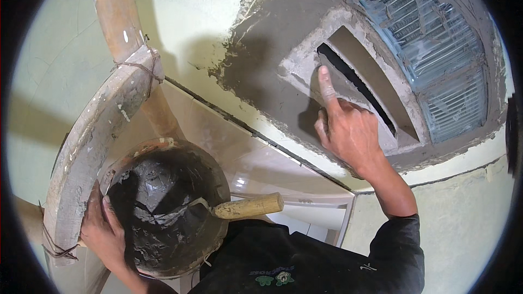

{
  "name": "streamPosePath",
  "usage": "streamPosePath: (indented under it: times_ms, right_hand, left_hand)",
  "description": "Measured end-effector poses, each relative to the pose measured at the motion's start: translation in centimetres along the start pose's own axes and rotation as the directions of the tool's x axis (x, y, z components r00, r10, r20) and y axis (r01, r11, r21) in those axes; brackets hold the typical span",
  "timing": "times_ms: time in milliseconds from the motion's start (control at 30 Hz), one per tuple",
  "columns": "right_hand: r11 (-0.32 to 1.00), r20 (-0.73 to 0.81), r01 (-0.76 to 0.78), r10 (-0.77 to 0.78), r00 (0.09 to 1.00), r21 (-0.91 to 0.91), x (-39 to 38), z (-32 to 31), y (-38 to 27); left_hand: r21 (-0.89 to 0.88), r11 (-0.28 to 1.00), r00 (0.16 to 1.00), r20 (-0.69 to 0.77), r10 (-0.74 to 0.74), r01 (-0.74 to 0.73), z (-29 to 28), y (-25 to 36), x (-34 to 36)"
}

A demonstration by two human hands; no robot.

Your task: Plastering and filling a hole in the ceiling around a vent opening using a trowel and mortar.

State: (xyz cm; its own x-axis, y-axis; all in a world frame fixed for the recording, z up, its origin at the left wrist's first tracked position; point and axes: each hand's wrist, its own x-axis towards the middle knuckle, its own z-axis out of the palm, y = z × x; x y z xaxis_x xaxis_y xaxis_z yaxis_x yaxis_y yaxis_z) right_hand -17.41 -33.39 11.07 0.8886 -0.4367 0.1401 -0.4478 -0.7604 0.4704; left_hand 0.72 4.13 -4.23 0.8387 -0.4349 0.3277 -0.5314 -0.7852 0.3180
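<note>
A round bucket of dark wet mortar stands at lower left. My left hand is closed at its left rim, beside the plank; some fingertips are hidden. A trowel with a wooden handle lies across the mortar, its handle over the right rim; neither hand is on it. My right hand is raised to the wall with the index finger stretched out, the other fingers partly curled and nothing held. The fingertip is at the grey frame of a slanted vent slot.
A mortar-smeared plank is tied with wire to wooden poles at left. Right of the slot are ribbed glass panes, streaked with mortar. Grey render surrounds the opening, next to pale painted wall. Shiny tiles lie below.
</note>
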Motion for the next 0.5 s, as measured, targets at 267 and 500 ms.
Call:
streamPosePath:
  times_ms: [267,500]
  right_hand:
    - [0.975,-0.542,0.213,-0.148,0.827,0.059,2.0,-1.7,1.1]
    - [0.847,-0.302,0.107,0.065,0.951,0.521,4.6,-1.7,0.3]
  left_hand:
    - [0.055,0.998,1.0,0.007,-0.018,0.018,-0.2,-0.1,-0.4]
    - [-0.01,0.998,0.997,0.029,-0.067,0.068,-0.2,0.1,-0.1]
